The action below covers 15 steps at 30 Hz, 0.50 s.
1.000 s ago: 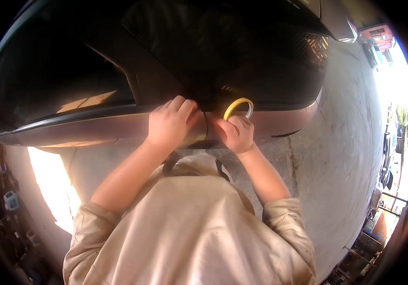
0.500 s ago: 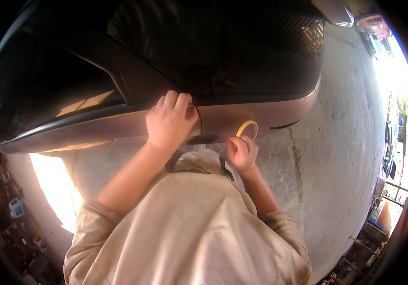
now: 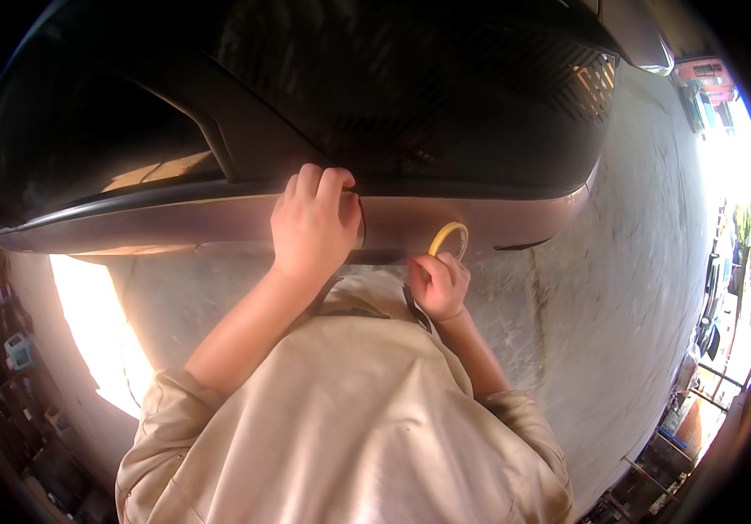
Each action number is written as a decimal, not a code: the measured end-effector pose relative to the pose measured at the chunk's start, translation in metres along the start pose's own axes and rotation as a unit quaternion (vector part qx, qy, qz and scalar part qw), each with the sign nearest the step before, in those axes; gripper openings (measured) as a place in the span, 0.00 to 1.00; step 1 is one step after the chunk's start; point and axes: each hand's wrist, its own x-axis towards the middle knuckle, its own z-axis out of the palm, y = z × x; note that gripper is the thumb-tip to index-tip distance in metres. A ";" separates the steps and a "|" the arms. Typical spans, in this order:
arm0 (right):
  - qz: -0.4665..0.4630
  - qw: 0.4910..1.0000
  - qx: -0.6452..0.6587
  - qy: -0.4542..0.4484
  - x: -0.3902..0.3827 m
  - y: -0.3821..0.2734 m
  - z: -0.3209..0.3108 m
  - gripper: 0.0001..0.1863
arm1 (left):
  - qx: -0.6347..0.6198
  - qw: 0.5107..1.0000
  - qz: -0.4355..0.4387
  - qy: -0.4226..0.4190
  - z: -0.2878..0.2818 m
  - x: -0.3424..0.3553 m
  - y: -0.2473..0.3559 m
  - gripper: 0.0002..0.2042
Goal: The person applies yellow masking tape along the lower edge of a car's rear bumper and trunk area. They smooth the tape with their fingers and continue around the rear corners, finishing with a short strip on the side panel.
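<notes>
Side-on in front of me is a car with a brownish-pink body panel [image 3: 489,216] and dark window glass [image 3: 445,131]. My left hand [image 3: 312,218] rests at the upper edge of the panel, beside a vertical door gap, its fingers curled toward the dark window trim. What its fingertips pinch, if anything, is hidden. A yellow roll of tape [image 3: 437,240] stands up out of my right hand [image 3: 439,284], whose fingers are closed on its lower rim just off the car's side. Along the window trim left of my left hand runs a thin yellowish line [image 3: 209,201].
Grey concrete floor [image 3: 585,323] lies under and beside the car, with a bright sunlit patch [image 3: 100,323] at left. Cluttered items and a light-blue jug [image 3: 18,351] line the left rim. Metal frames [image 3: 716,384] stand at far right.
The car has shifted slightly up and right in view. My right hand and the tape roll have moved a little left; my left hand stays at the panel edge.
</notes>
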 end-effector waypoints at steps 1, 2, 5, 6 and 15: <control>-0.007 1.000 0.002 0.001 0.002 0.002 -0.001 0.17 | -0.011 1.000 -0.020 -0.015 -0.003 -0.001 0.003 0.13; -0.012 1.000 0.006 -0.001 0.004 0.005 -0.003 0.17 | -0.022 0.998 -0.041 -0.030 -0.004 -0.001 0.005 0.13; -0.031 0.999 0.018 -0.007 0.008 0.013 -0.007 0.18 | -0.050 0.992 -0.102 -0.061 -0.007 0.000 0.012 0.13; -0.038 0.999 0.023 -0.009 0.010 0.013 -0.008 0.19 | -0.044 0.992 -0.106 -0.043 -0.005 -0.002 0.014 0.13; -0.104 0.990 0.087 -0.031 0.017 0.018 -0.013 0.22 | -0.049 0.985 -0.144 0.079 0.016 -0.014 0.021 0.16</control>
